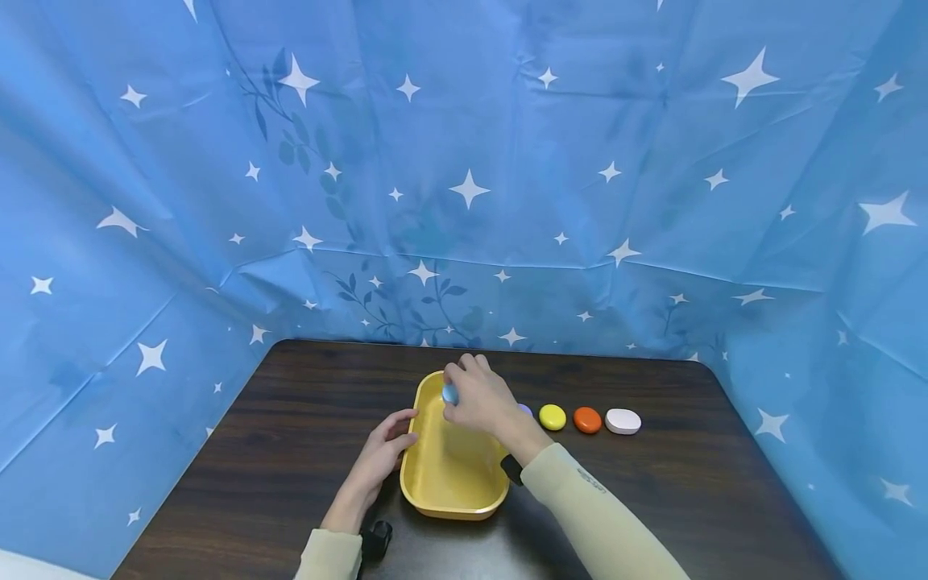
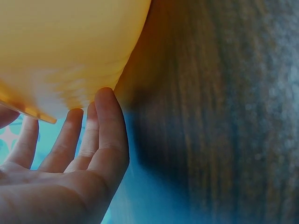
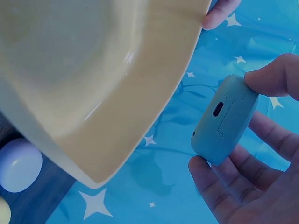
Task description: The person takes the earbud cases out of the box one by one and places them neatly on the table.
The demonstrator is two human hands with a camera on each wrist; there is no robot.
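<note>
My right hand (image 1: 482, 399) pinches a light blue earbud case (image 3: 226, 119) between thumb and fingers, over the far end of a yellow basin (image 1: 453, 471). A charging port shows on the case's side in the right wrist view. With my left hand (image 1: 380, 451) I hold the basin at its left side: fingertips (image 2: 108, 95) press the outer wall, and the thumb lies at the rim. To the right of the basin, a lavender rounded case (image 3: 21, 165) is partly covered by my right wrist in the head view.
Right of the lavender case, a yellow round case (image 1: 553, 417), an orange-red one (image 1: 587, 420) and a white oval one (image 1: 623, 421) stand in a row. All rest on a dark wooden table (image 1: 304, 403). A blue star-patterned cloth (image 1: 464, 225) hangs behind it.
</note>
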